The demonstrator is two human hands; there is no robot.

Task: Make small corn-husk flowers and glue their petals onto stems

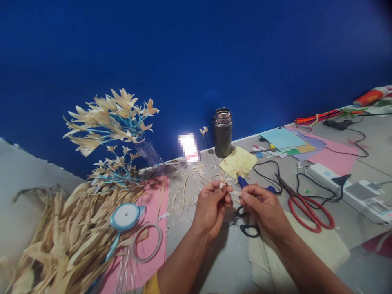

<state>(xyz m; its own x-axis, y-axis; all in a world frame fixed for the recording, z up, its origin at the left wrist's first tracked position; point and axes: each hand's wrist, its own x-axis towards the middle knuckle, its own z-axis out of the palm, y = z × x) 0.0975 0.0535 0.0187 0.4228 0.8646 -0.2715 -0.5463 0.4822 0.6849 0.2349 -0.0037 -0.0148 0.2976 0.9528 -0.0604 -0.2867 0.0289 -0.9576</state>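
Note:
My left hand (212, 204) is closed in a pinch on a small pale husk flower (224, 183) held above the grey table (214, 261). My right hand (262, 206) is also pinched, its fingertips meeting the same husk piece from the right. Under the hands lie small black-handled scissors (248, 229). A blue glue gun (243, 182) pokes out just behind my right fingers.
Dried corn husks (61, 237) are heaped at left beside a blue ribbon spool (125, 216) and tape ring (147, 241) on pink paper. A husk-flower bouquet (110, 122) stands behind. Dark flask (222, 132), yellow cloth (239, 162), red scissors (309, 210), cables, power strip (349, 190), coloured papers (284, 141) at right.

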